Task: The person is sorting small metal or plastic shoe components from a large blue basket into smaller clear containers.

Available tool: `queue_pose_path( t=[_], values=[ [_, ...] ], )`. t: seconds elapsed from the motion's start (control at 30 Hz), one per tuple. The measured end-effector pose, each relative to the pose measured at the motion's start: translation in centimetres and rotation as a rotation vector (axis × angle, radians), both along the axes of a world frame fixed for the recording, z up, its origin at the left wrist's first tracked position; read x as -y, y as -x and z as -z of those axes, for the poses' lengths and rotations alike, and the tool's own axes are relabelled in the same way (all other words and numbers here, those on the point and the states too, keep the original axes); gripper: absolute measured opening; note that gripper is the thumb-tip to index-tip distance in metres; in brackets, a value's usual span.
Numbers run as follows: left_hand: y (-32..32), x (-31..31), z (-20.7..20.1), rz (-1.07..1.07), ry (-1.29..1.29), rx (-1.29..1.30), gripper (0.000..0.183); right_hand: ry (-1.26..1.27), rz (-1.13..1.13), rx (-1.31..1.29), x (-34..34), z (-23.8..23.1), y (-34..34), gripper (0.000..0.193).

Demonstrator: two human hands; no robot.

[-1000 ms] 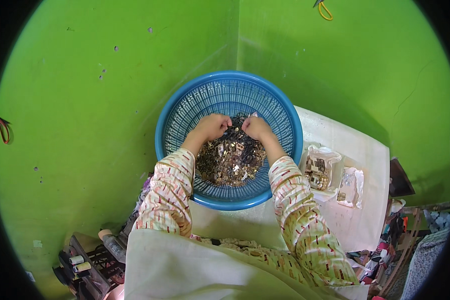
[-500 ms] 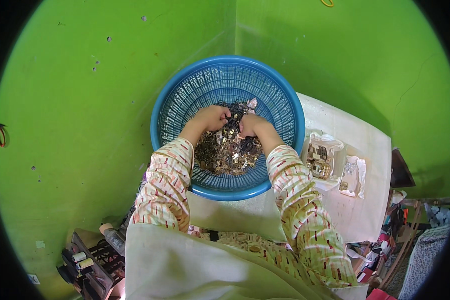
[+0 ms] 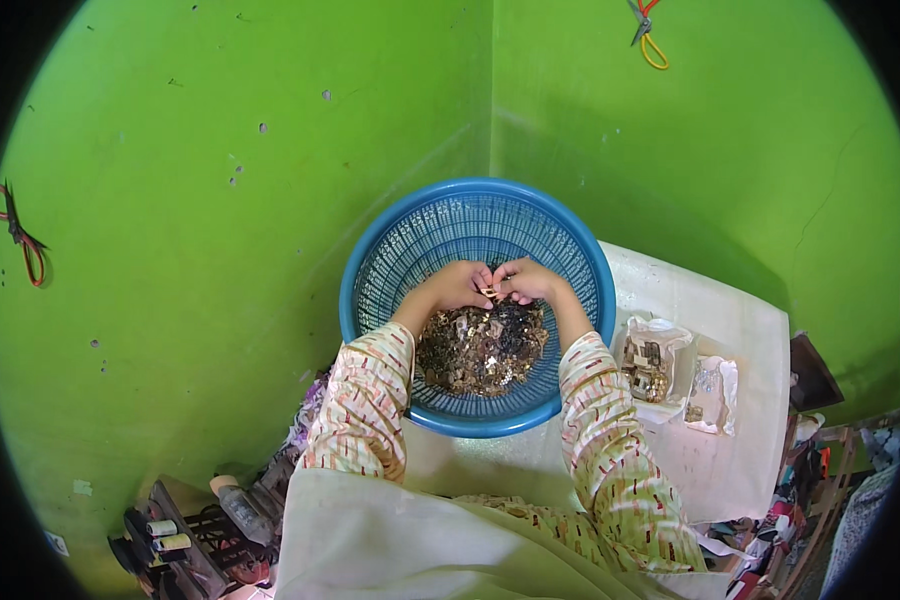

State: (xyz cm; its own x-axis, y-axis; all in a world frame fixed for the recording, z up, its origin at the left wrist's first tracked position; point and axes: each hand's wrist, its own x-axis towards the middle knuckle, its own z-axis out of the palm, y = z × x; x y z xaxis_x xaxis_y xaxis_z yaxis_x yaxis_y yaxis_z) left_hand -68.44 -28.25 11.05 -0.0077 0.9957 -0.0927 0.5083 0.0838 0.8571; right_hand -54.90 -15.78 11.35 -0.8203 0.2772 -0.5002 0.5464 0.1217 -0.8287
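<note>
Hands (image 3: 460,285) (close together) hold a small piece (image 3: 488,293) in a blue basket (image 3: 480,225).

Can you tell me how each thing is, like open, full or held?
Left hand: fingers bent, pinching a small golden piece
Right hand: fingers bent, at the same piece
Blue basket: upright, open, partly filled
Small pieces: heaped loose in the basket
Bigger white tub: open, pieces inside
Bottle: capped
</note>
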Motion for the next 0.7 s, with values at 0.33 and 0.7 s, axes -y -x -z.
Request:
queue_pose_path(
  t=[0.33, 0.7],
  values=[
    [-0.9, 1.0, -2.4, -0.261, -0.096, 0.076, 0.008, 0.27, 0.28, -0.17, 1.1, -2.1, -1.0, 0.013],
    [-6.7, 1.8, -7.1, -0.314, -0.094, 0.315, 0.02, 0.0, 0.236, -0.41, 2.0, -4.2, -7.0, 0.012]
  ],
)
